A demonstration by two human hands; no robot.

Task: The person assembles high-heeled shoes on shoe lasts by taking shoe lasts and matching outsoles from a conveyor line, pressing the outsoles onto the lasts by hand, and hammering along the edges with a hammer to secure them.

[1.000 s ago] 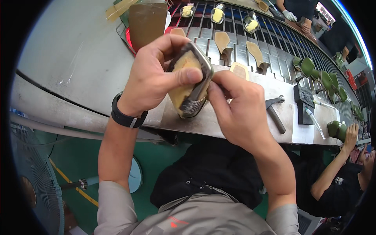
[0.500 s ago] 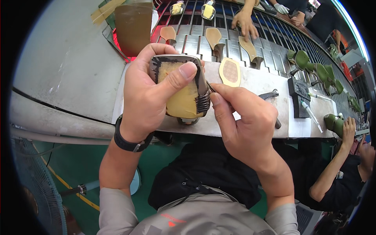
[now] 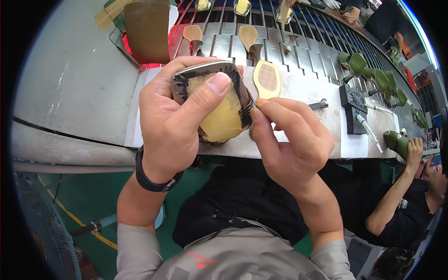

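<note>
My left hand [image 3: 170, 109] is wrapped round a shoe on a last [image 3: 224, 119], its underside turned up toward me. The last's bottom is yellow, and the dark upper is folded over its rim with ragged, pleated edges. My left thumb lies across that yellow bottom. At the shoe's right side, my right hand [image 3: 294, 135] pinches a thin dark strip [image 3: 250, 100] at the upper's edge between thumb and forefinger. What else those fingers may hold is hidden. Just beyond lies a sole-shaped piece [image 3: 258, 91] with a pale yellow border.
A metal-headed tool [image 3: 319, 105] lies right of my right hand. Further right are a black block [image 3: 350, 95], a syringe [image 3: 366, 128] and several green shoes [image 3: 385, 84]. A co-worker's hand [image 3: 413, 151] touches one. Tan insoles [image 3: 248, 35] rest on the conveyor. A fan [image 3: 46, 228] stands left.
The shoe has tilted in my left hand, and both hands have shifted slightly left in the picture. A co-worker's hand over the far conveyor has drawn back, and the insole there has gone.
</note>
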